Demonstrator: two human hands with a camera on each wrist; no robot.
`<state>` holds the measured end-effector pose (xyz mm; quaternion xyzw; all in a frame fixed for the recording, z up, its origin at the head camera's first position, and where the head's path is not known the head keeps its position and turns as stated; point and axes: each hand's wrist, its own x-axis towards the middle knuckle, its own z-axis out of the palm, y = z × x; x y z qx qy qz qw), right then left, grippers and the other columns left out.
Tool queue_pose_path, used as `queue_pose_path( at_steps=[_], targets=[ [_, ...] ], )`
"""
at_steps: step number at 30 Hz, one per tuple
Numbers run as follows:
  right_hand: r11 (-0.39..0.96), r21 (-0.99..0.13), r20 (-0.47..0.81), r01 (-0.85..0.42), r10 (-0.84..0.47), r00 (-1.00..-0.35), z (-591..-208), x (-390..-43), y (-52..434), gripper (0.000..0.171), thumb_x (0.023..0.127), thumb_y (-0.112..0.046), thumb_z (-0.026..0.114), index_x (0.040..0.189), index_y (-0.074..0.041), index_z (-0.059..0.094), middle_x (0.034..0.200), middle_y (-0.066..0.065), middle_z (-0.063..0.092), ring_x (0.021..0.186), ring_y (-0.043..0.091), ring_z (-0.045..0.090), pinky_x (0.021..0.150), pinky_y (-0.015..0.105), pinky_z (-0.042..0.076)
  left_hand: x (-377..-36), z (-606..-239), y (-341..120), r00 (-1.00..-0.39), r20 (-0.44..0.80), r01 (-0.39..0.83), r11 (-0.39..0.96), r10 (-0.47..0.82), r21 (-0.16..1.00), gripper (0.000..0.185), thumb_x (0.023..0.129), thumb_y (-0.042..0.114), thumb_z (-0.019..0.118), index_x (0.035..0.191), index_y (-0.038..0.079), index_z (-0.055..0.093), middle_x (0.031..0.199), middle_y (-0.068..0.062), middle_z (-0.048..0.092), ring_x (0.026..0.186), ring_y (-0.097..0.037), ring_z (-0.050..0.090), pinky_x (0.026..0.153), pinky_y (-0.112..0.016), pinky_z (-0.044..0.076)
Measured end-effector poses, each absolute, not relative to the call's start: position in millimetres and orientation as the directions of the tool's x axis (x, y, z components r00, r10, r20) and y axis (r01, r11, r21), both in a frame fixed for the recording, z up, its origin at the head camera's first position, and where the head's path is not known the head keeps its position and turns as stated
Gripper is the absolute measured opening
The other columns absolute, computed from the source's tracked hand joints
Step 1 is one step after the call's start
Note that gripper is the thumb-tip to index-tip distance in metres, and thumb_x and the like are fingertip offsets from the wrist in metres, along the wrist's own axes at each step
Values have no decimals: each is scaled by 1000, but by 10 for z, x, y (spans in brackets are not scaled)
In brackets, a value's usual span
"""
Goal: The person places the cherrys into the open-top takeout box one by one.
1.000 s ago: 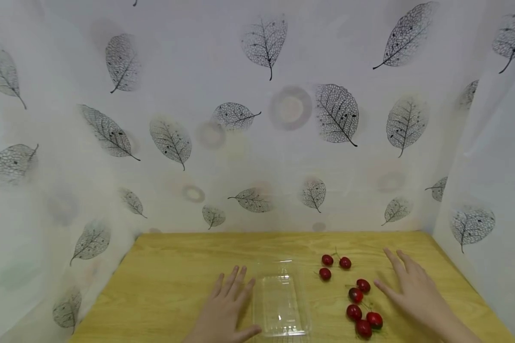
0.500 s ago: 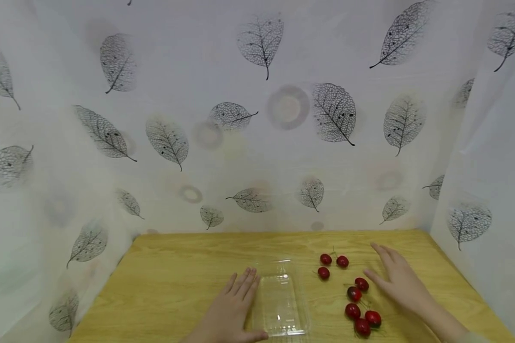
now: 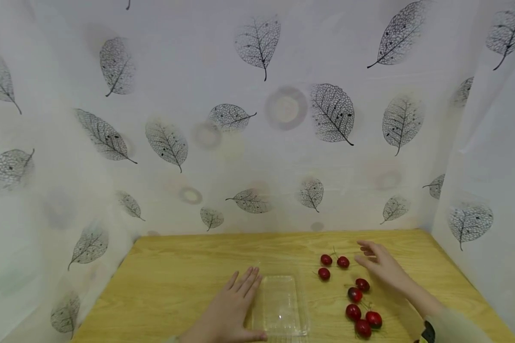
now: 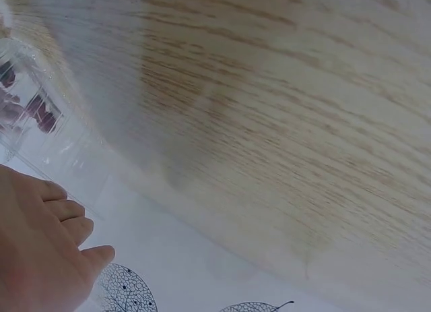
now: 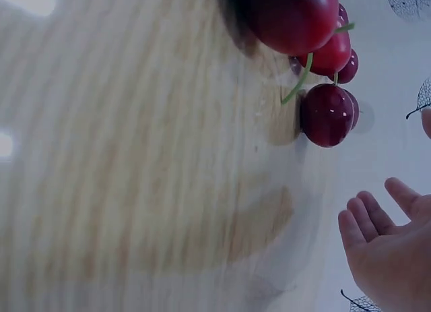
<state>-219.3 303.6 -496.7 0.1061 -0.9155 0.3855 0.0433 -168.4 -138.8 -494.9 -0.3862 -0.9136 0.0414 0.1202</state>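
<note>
A clear plastic tray [image 3: 282,305] lies on the wooden table [image 3: 176,281] near its front edge. My left hand [image 3: 233,309] lies flat beside the tray's left side, fingers straight, thumb touching its near corner. In the left wrist view those fingers [image 4: 50,217] lie by the clear tray [image 4: 40,123]. Several red cherries [image 3: 354,294] are scattered to the tray's right. My right hand [image 3: 379,267] hovers open just right of the far cherries [image 3: 342,261], holding nothing. The right wrist view shows cherries [image 5: 328,114] close up and my open fingers [image 5: 384,238].
White curtains printed with grey leaves [image 3: 334,112] close in the table at the back and on both sides. Bare wood spreads left of the tray and along the back edge [image 3: 240,243].
My right hand has moved left and farther back, toward the far cherries. My left hand has slid right, up against the tray. The tray and cherries have not moved.
</note>
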Motion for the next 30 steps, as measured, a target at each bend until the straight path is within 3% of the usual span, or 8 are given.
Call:
queue_pose_path(
  at_steps=[4, 7, 21, 30],
  targets=[
    [632, -757, 93, -169, -152, -984, -5003, -2296, 3008, 49, 106, -18, 64, 143, 12, 53, 130, 28, 66, 115, 38, 68, 91, 28, 59, -1688, -4943, -1395, -682, 156, 700, 699, 715, -143, 118, 87, 91, 50, 163, 2, 39, 173, -17, 35, 160, -31, 37, 127, -52, 41],
    [610, -782, 38, -131, -164, -986, -5044, -2362, 2987, 47, 104, -17, 66, 140, 11, 56, 125, 24, 68, 112, 31, 69, 88, 22, 57, -1682, -4933, -1395, -688, 134, 700, 701, 714, -138, 117, 87, 91, 49, 163, 2, 39, 173, -17, 34, 160, -31, 37, 127, -52, 40],
    [573, -810, 7, -126, -206, -979, -5152, -2458, 2934, 48, 97, -18, 78, 133, 9, 61, 119, 20, 70, 103, 19, 66, 82, 19, 57, -1672, -4940, -1311, -670, 152, 711, 687, 727, -151, 116, 89, 91, 46, 165, 4, 34, 175, -16, 27, 162, -31, 32, 128, -51, 38],
    [629, -765, 44, -139, -163, -986, -5250, -2465, 2892, 38, 94, -17, 81, 124, 3, 69, 110, 12, 73, 96, 15, 64, 77, 21, 56, -1679, -4940, -1310, -678, 135, 714, 691, 722, -113, 112, 92, 87, 47, 165, 3, 33, 174, -17, 29, 161, -32, 34, 129, -51, 35]
  ],
)
